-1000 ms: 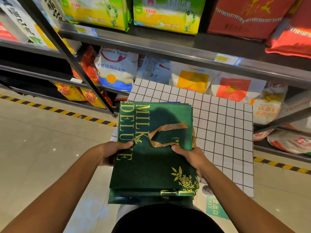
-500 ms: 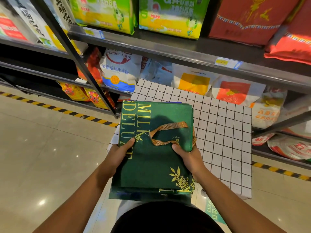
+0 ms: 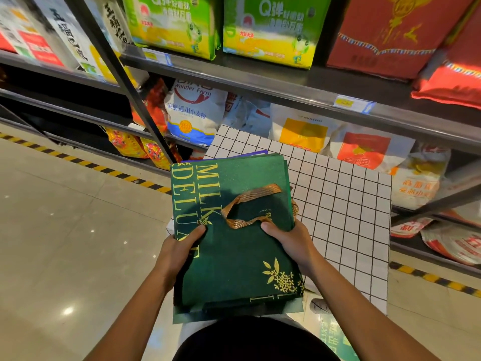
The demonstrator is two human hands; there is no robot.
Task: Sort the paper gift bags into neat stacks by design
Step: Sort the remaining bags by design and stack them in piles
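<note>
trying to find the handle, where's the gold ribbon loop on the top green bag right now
In the head view the gold ribbon handle lies flat on the top dark green paper gift bag, centre frame, just above the right hand and right of the gold lettering.

Both arms outstretched, left hand (image 3: 179, 252) and right hand (image 3: 291, 241) gripping.

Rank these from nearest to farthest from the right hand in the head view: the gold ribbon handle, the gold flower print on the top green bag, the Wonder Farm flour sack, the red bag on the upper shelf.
From the right hand:
1. Gold ribbon handle, touching its thumb.
2. Gold flower print, just below, at the bag's near right corner.
3. Wonder Farm flour sack, on the lower shelf, up and left.
4. Red bag, upper shelf, top right.
</note>
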